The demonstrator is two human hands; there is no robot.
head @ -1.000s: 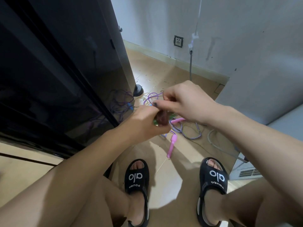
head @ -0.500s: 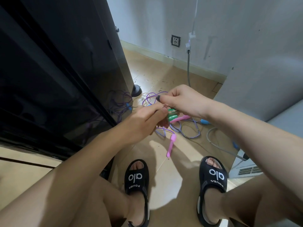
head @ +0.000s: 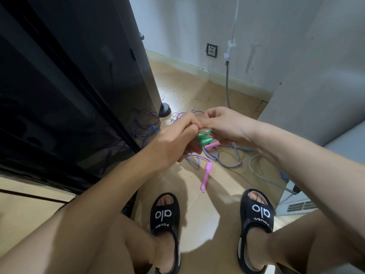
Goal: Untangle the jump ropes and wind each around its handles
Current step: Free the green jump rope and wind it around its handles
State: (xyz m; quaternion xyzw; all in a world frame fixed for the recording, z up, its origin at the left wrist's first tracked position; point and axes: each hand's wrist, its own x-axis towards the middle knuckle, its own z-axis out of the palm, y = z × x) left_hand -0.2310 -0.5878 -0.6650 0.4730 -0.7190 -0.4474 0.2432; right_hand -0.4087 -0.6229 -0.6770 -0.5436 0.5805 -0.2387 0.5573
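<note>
Tan floor [head: 197, 91], grey wall [head: 266, 26] w/ socket [head: 212, 50], black cabinet [head: 69, 76] maybe.

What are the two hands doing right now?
Left hand: curled around the green handles.
Right hand: pinching the rope at the handles' top.

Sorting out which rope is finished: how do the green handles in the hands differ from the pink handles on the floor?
The green plastic jump-rope handles are held up together between the left hand and right hand; the pink plastic handles lie on the tan floor, untouched. The green pair sits side by side with thin cord looped round it; the pink pair lies apart, one half hidden under the hands, its cord loose. Both are slim plastic handles.
</note>
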